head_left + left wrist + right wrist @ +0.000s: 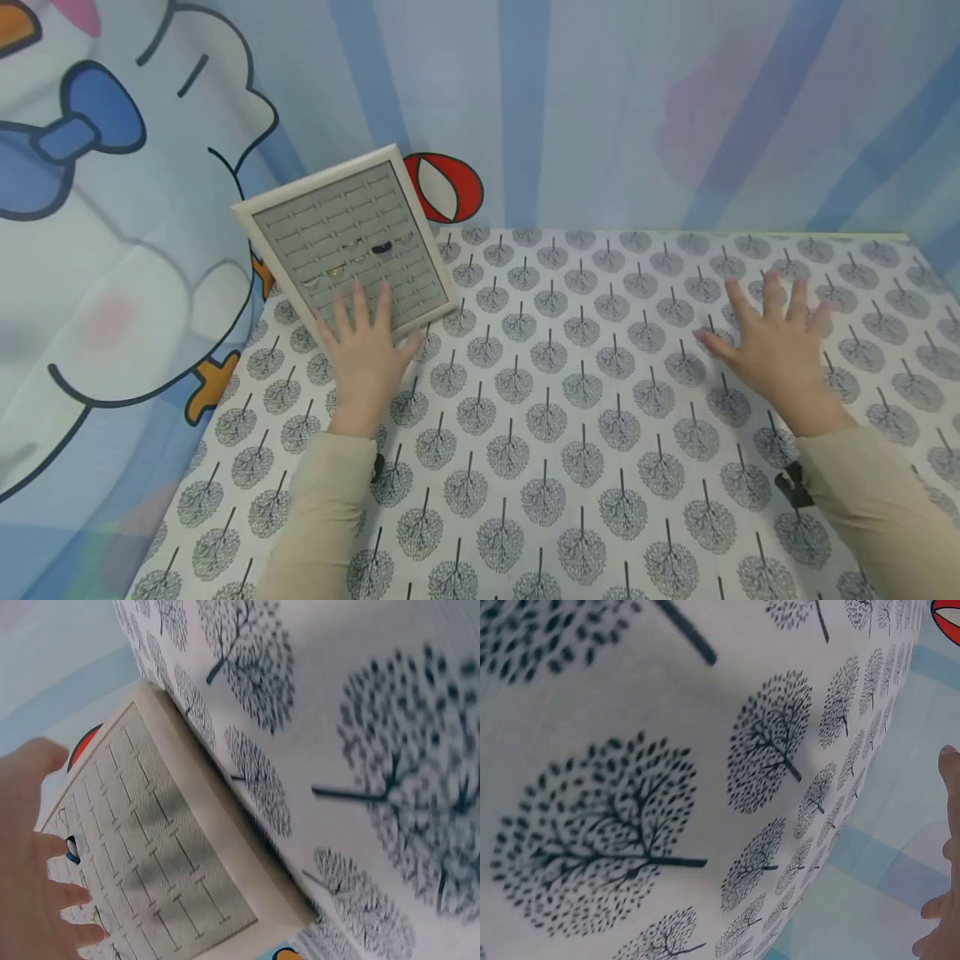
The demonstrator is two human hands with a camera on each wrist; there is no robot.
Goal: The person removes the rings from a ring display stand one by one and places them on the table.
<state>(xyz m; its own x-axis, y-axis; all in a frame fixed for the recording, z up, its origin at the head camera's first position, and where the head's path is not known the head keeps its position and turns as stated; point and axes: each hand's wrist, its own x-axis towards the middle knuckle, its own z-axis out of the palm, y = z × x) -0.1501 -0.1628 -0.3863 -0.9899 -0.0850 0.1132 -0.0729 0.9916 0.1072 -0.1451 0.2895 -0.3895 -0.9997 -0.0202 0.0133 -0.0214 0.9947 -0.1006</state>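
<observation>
A ring display board [315, 180] with a pale frame and grey slotted padding leans at the back left. Several rings sit in its slots, among them a dark one [382, 247] and a gold-toned one [335, 271]. My left hand [367, 358] is spread before the board's lower edge, fingers extended over the padding; whether they touch it I cannot tell. It holds nothing. In the left wrist view, a dark blue ring [73, 850] shows beside the fingers. On the right, my right hand [780, 358] has its fingers spread above the patterned cloth, holding nothing.
A white cloth [525, 408] printed with grey trees covers the table. Behind it and along the left hangs a blue curtain [600, 108] with cartoon figures and a red-and-white ball print [468, 187]. Small black items [795, 485] show by both sleeves.
</observation>
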